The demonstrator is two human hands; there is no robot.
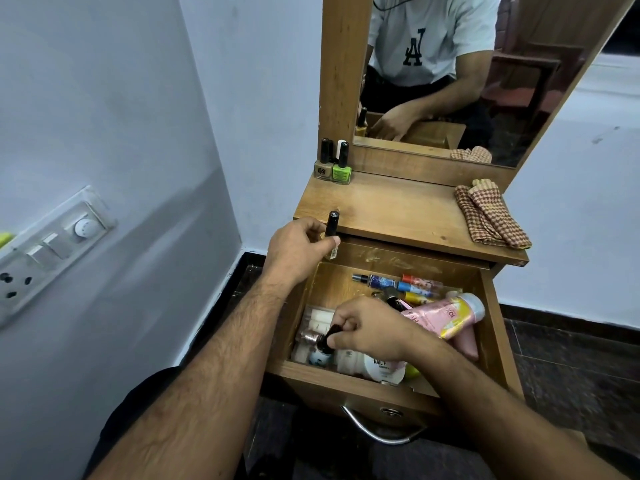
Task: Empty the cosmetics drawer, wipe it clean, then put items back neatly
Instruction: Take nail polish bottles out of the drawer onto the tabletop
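From the head camera, the emptying is only just under way. Three nail polish bottles stand together at the back left corner of the wooden dressing table [398, 206]: a beige bottle with a black cap [323, 164], a bright green bottle with a black cap [342, 166], and a third with a white cap [340, 147], mostly hidden behind them. The open wooden drawer [391, 384] below the table top is far from empty. In it lie a row of small coloured tubes [405, 284] toward the back, a pink squeeze tube with a pale cap [450, 315] on the right, a white round jar [382, 367] at the front, and a clear plastic organiser with small bottles [313, 336] on the left. The checked red-and-cream cloth [491, 218] sits folded on the right end of the table, apparently not yet taken up for wiping. So most of the removal, the wipe and the whole tidy return remain, by my reading.

The left hand [299, 242] is curled around a small bottle with a tall black cap [332, 225], thumb across its front, holding it upright at the front left edge of the table (whether it already touches the wood I cannot tell). The right hand [369, 329] reaches down into the drawer, its fingers and thumb pinching the dark cap of a small bottle [329, 336] in the organiser on the left side; the rest of that hand is bent close over it.

The mirror [450, 81] above reflects the person's torso and one arm.
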